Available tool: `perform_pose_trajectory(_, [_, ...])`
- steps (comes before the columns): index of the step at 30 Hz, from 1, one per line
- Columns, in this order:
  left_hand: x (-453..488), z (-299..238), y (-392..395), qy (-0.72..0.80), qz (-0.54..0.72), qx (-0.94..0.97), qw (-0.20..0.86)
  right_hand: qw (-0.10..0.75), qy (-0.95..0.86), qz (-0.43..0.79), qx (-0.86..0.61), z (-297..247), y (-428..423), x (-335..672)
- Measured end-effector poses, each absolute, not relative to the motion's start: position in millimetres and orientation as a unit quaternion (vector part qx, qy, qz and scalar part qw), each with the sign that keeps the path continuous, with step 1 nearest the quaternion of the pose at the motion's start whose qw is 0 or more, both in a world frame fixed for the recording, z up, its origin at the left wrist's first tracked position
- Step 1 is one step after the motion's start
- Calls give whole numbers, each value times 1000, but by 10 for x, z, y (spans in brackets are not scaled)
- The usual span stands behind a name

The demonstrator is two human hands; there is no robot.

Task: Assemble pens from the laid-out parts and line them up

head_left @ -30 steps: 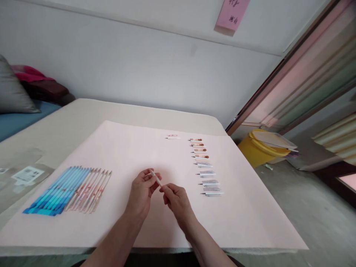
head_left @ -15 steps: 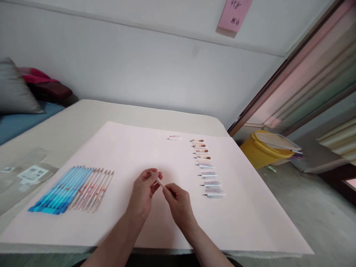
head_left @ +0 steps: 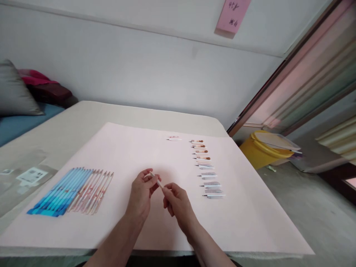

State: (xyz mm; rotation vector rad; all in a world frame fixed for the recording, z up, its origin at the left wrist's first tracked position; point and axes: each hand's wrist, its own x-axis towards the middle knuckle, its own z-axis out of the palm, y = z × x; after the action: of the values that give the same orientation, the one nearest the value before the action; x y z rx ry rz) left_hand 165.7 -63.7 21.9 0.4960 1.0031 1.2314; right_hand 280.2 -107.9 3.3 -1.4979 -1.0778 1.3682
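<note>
Between my two hands is a slim, pale pen (head_left: 159, 183), tilted with its far end up to the left. My left hand (head_left: 140, 193) pinches its upper part between thumb and fingers. At the lower end, my right hand (head_left: 178, 204) grips it with thumb and forefinger, and its other fingers are curled. Part of the pen is hidden by the fingers. To the left lie several blue pens (head_left: 61, 191) side by side, with several pinkish patterned pens (head_left: 91, 191) against them. On the right, dark-tipped white refills (head_left: 213, 195) lie in a column beside small printed pieces (head_left: 203, 158).
A pink sheet (head_left: 133, 148) covers much of the table (head_left: 91, 111). One more refill (head_left: 174, 139) lies near its back edge. Clear plastic packaging (head_left: 32, 175) is at the far left. A yellow bin (head_left: 251, 150) stands on the floor to the right.
My right hand has shifted slightly along the pen, and its lower fingers have uncurled a little. Both hands keep their hold. The things on the sheet stay put.
</note>
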Motion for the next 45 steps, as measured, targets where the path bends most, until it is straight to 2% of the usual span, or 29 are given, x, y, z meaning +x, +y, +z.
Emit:
perform_pose_trajectory(5, [1652, 187, -634, 445, 547, 218, 675, 343, -635, 204, -661, -22, -1147, 2801])
perform_pose_trajectory(8, [1653, 198, -635, 441, 543, 228, 677, 305, -695, 103, -643, -33, -1174, 2798])
perform_pose_trajectory(11, [1654, 221, -629, 437, 545, 237, 675, 345, -661, 189, -639, 3, -1167, 2791])
perform_pose_trajectory(16, [1643, 229, -630, 434, 545, 246, 674, 434, -426, 565, -558, 79, -1107, 2810])
perform_pose_trajectory(19, [1641, 223, -637, 432, 545, 247, 674, 458, -334, 654, -501, 84, -1082, 2830])
perform_pose_trajectory(28, [1653, 218, -656, 459, 477, 324, 676, 484, -386, 575, -534, 122, -1050, 2870])
perform_pose_trajectory(37, [1644, 243, -668, 427, 477, 343, 687, 491, -342, 632, -492, 90, -1066, 2863])
perform_pose_trajectory(40, [1639, 232, -643, 435, 489, 308, 691, 530, -336, 603, -492, 101, -1071, 2879])
perform_pose_trajectory(45, [1678, 175, -655, 444, 475, 251, 717, 646, -233, 553, -472, 84, -1063, 2908])
